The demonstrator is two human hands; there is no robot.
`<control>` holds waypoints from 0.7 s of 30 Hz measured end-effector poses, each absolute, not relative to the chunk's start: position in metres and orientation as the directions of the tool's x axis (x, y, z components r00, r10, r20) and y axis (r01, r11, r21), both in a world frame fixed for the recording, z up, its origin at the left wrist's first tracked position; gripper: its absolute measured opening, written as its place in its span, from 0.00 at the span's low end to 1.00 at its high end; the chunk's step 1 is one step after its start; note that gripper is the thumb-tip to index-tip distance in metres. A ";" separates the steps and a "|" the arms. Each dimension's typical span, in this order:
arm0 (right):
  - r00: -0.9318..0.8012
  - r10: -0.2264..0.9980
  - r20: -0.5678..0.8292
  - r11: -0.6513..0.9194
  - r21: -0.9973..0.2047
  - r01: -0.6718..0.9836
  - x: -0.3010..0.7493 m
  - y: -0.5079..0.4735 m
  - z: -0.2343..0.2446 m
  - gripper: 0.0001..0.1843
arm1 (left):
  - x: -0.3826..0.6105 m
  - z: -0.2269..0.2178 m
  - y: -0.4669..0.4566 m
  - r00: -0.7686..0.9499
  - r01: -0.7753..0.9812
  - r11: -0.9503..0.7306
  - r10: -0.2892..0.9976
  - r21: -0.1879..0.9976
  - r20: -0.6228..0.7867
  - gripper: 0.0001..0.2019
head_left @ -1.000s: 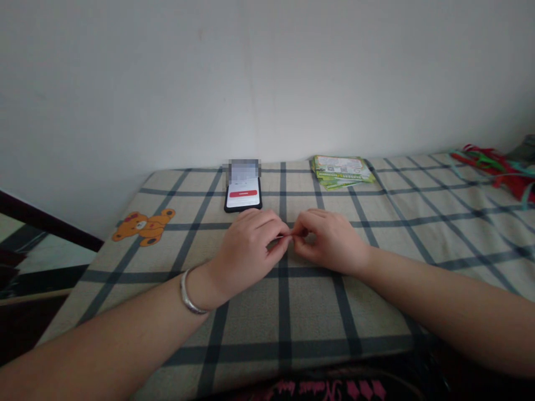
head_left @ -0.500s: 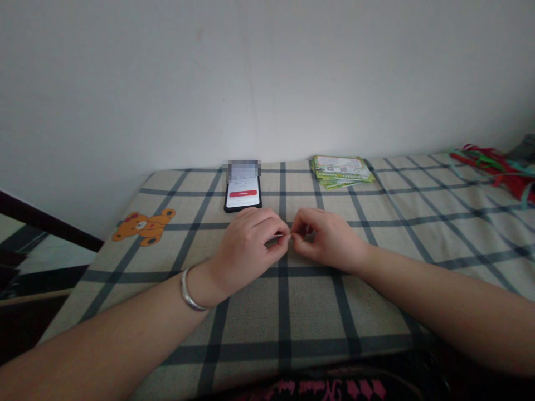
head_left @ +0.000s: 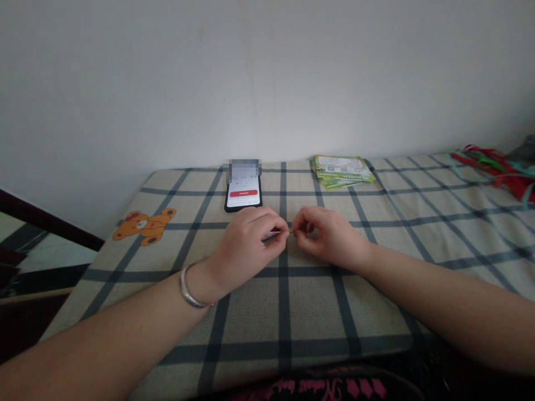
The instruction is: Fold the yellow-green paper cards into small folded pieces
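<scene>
Pinching tiny item (head_left: 291, 231), too small to identify: left hand (head_left: 251, 239), right hand (head_left: 328, 239), each grip closed at fingertips! Phone (head_left: 243, 197) just beyond.

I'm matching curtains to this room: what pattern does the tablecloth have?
The tablecloth is beige with dark blue-grey checks, clearest in the head view.

Silver bangle (head_left: 185, 292), pink-lettered black garment (head_left: 326, 388)

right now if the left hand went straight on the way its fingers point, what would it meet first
Likely the right hand, just ahead of the left hand, with a small thin item between their tips; exact depth is unclear.
</scene>
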State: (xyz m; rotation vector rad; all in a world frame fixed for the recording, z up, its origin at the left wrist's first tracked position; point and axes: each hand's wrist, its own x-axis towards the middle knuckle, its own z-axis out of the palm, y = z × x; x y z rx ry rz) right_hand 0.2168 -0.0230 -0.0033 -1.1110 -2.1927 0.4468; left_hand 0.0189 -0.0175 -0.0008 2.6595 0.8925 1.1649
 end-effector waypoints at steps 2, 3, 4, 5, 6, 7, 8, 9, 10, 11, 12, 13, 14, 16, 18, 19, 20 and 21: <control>-0.437 0.815 0.381 0.579 -0.568 0.585 0.217 -0.023 -0.004 0.05 | 0.019 0.000 -0.018 0.524 0.466 -0.815 0.568 0.345 0.634 0.04; -0.440 0.815 0.377 0.578 -0.582 0.572 0.218 -0.022 -0.004 0.06 | 0.019 0.000 -0.018 0.519 0.461 -0.812 0.574 0.359 0.633 0.04; -0.439 0.816 0.376 0.575 -0.604 0.552 0.218 -0.022 -0.004 0.06 | 0.019 0.001 -0.018 0.514 0.455 -0.809 0.580 0.371 0.633 0.05; -0.435 0.820 0.373 0.568 -0.627 0.532 0.218 -0.022 -0.004 0.06 | 0.019 0.001 -0.018 0.509 0.450 -0.806 0.585 0.384 0.631 0.05; -0.430 0.824 0.369 0.560 -0.650 0.514 0.218 -0.022 -0.005 0.06 | 0.019 0.002 -0.018 0.504 0.444 -0.804 0.589 0.396 0.631 0.05; -0.425 0.828 0.365 0.551 -0.669 0.498 0.218 -0.021 -0.005 0.06 | 0.019 0.002 -0.018 0.501 0.438 -0.802 0.593 0.407 0.630 0.05; -0.421 0.832 0.362 0.544 -0.684 0.487 0.219 -0.021 -0.005 0.06 | 0.019 0.002 -0.018 0.496 0.433 -0.800 0.597 0.416 0.630 0.05; -0.421 0.834 0.358 0.539 -0.694 0.477 0.219 -0.020 -0.005 0.07 | 0.019 0.003 -0.018 0.493 0.430 -0.798 0.600 0.423 0.630 0.05; -0.422 0.834 0.355 0.536 -0.702 0.468 0.220 -0.020 -0.005 0.07 | 0.019 0.003 -0.018 0.488 0.429 -0.795 0.603 0.429 0.631 0.05; -0.425 0.833 0.355 0.536 -0.708 0.459 0.220 -0.019 -0.006 0.07 | 0.019 0.003 -0.018 0.484 0.430 -0.793 0.607 0.433 0.630 0.05; -0.427 0.830 0.359 0.539 -0.713 0.449 0.221 -0.018 -0.006 0.07 | 0.019 0.003 -0.018 0.480 0.433 -0.789 0.611 0.436 0.629 0.05; -0.430 0.827 0.362 0.542 -0.716 0.440 0.222 -0.018 -0.006 0.07 | 0.019 0.003 -0.018 0.477 0.437 -0.786 0.615 0.438 0.628 0.05; -0.433 0.823 0.366 0.546 -0.718 0.431 0.224 -0.017 -0.006 0.08 | 0.019 0.003 -0.018 0.472 0.441 -0.784 0.617 0.438 0.629 0.05; -0.438 0.813 0.383 0.561 -0.719 0.411 0.225 -0.016 -0.005 0.08 | 0.018 0.003 -0.018 0.468 0.446 -0.785 0.614 0.431 0.635 0.05; -0.444 0.804 0.395 0.571 -0.720 0.394 0.226 -0.017 -0.003 0.09 | 0.018 0.003 -0.018 0.470 0.450 -0.791 0.605 0.415 0.643 0.05; -0.446 0.802 0.396 0.574 -0.717 0.395 0.226 -0.018 -0.002 0.09 | 0.018 0.003 -0.018 0.474 0.451 -0.794 0.600 0.407 0.645 0.05; -0.446 0.804 0.395 0.573 -0.713 0.403 0.225 -0.019 -0.002 0.08 | 0.017 0.003 -0.018 0.480 0.452 -0.798 0.594 0.398 0.646 0.05; -0.446 0.807 0.386 0.571 -0.702 0.425 0.224 -0.020 -0.001 0.07 | 0.017 0.003 -0.018 0.486 0.454 -0.802 0.588 0.388 0.647 0.05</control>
